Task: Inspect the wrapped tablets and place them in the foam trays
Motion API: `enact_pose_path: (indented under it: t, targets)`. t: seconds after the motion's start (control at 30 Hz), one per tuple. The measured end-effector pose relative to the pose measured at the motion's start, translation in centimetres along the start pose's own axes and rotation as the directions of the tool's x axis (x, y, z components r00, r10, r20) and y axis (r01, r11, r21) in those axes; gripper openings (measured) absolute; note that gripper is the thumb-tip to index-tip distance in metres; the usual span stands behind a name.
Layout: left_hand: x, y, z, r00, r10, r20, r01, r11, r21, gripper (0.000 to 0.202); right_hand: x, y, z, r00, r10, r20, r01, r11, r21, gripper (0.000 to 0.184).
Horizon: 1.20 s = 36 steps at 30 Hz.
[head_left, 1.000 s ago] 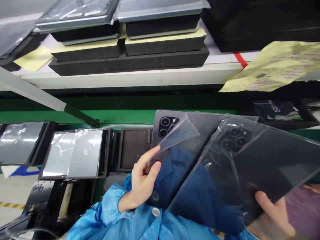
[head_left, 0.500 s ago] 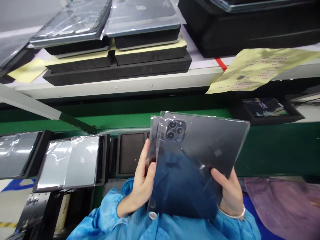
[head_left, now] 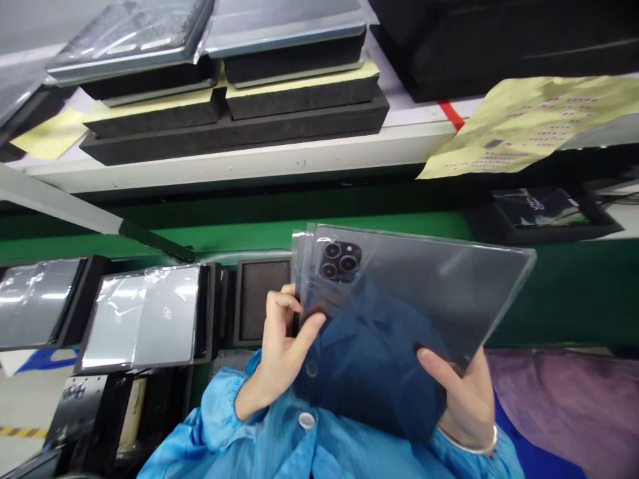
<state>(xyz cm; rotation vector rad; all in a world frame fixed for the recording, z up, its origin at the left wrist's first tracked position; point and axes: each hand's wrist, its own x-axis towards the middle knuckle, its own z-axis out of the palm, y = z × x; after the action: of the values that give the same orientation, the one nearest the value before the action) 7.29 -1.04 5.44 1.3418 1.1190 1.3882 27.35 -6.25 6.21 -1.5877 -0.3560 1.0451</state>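
Observation:
A small stack of dark blue tablets [head_left: 389,313] in clear plastic film is in front of my chest, tilted, with a camera bump [head_left: 341,261] of three lenses at the top left of the front one. My left hand [head_left: 287,346] grips the left edges, thumb on the front face and fingers curled at the side. My right hand [head_left: 464,392] holds the lower right part, thumb on the face and the other fingers hidden behind. Film edges of the tablets behind stick out at the left; how many there are I cannot tell.
Film-wrapped panels lie in black trays [head_left: 212,319] at the left, beside a bare black tray [head_left: 264,299]. Above, a white shelf [head_left: 259,153] bears wrapped tablets on black foam blocks [head_left: 299,100]. A yellow paper [head_left: 529,126] hangs off its edge. A purple cloth [head_left: 564,406] lies at the right.
The tablet stack has shifted and spread slightly rightward, with its right corner farther right. My left fingers have curled more at the left edge, and the thumb has moved onto the front face.

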Motion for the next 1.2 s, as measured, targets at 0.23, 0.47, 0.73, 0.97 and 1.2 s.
enact_pose_path:
  t: [0.23,0.47,0.73,0.97,1.2]
  targets:
    - [0.6,1.0,-0.4,0.974,0.2,0.11,-0.223,0.938,0.264,0.014,-0.2,-0.3,0.1,1.0,0.024,0.011,-0.025,0.999,0.029,0.06]
    - [1.1,1.9,-1.1,0.857,0.231,0.46,-0.392,0.872,0.293,0.016,0.1,-0.3,-0.1,0.996,0.044,0.082,-0.048,0.998,0.051,0.094]
    - [0.5,2.6,-1.0,0.848,0.233,0.477,-0.408,0.861,0.304,0.021,-0.5,-0.3,-0.3,0.999,0.044,0.029,-0.048,0.987,0.153,0.09]
    - [0.2,3.1,-0.6,0.853,0.229,0.468,-0.404,0.858,0.317,0.02,-0.4,0.5,-1.2,0.996,0.008,0.087,-0.014,0.997,0.076,0.081]
    - [-0.3,3.5,-0.4,0.86,0.207,0.466,-0.397,0.846,0.356,0.015,-0.5,0.9,-1.4,0.997,0.008,0.083,-0.016,0.995,0.099,0.075]
